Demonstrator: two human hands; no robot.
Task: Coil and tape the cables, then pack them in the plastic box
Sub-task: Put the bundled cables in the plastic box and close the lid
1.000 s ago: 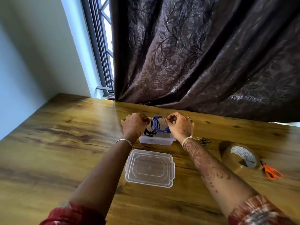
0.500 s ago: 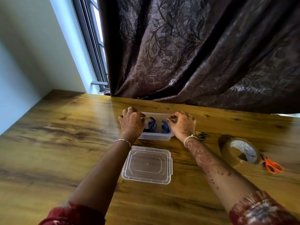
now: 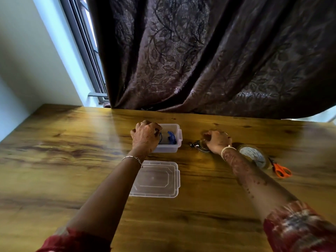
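A small clear plastic box [image 3: 177, 130] stands on the wooden table, with a coiled blue cable [image 3: 171, 138] lying inside it. My left hand [image 3: 145, 136] rests over the box's left side, fingers curled down into it against the cable there. To the right of the box, my right hand [image 3: 217, 140] is curled over a thin grey coiled cable [image 3: 199, 147] that lies on the table. The box's clear lid [image 3: 156, 179] lies flat in front of the box, under my left forearm.
A roll of brown tape [image 3: 254, 155] sits by my right wrist, with orange-handled scissors [image 3: 281, 170] just right of it. A dark patterned curtain [image 3: 209, 60] hangs at the table's far edge, and a window frame [image 3: 85, 51] stands at the left.
The blue cable went from held above the box down into it. My right hand left the box and moved right onto the grey cable. My left hand stayed at the box.
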